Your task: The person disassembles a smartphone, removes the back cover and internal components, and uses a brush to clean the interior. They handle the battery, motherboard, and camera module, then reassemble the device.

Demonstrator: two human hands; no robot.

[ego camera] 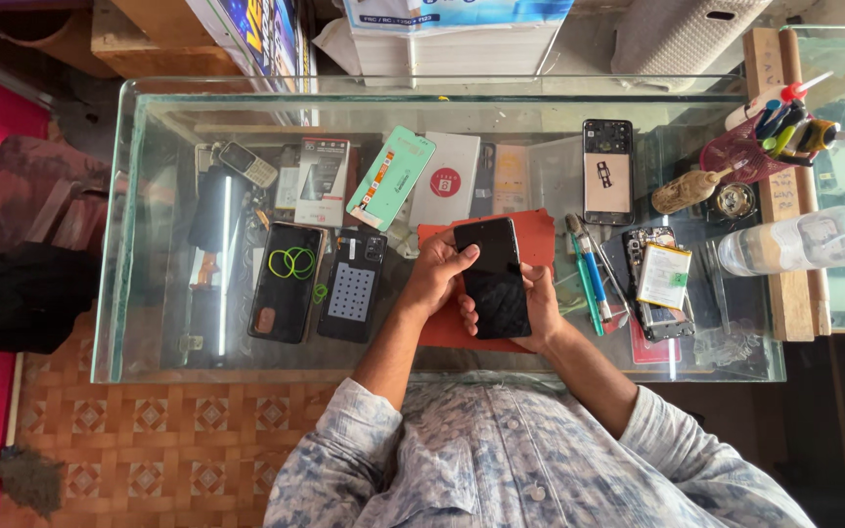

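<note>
A glass counter (149, 196) is seen from above, and every place below is given relative to the black phone (494, 277) held over its middle. Far to the left of the phone, a small keypad handset (247, 163) is seen under the glass. Nearer on the left, a dark phone back with green rubber bands (288, 279) is laid flat, and just beside it a black phone with a dotted white sheet (353, 286) is placed. Up and to the left of the phone, a pale green packet (391, 177) is set at a tilt.

The phone is gripped along its left edge by the left hand (432, 279); the thumb is pressed onto the dark screen near the top, and the other fingers are curled behind. Beneath the phone a red mat (538, 240) is spread. The phone's right edge and lower part are held by the right hand (538, 303), with fingers wrapped together under it and the thumb laid along the edge.

Just right of the phone, a blue-handled tool (594, 279) is laid. Further right, an opened phone with its battery showing (659, 282) is seen, and above it another opened phone (607, 171). Far right, a clear bottle (799, 242) is laid on its side.
</note>
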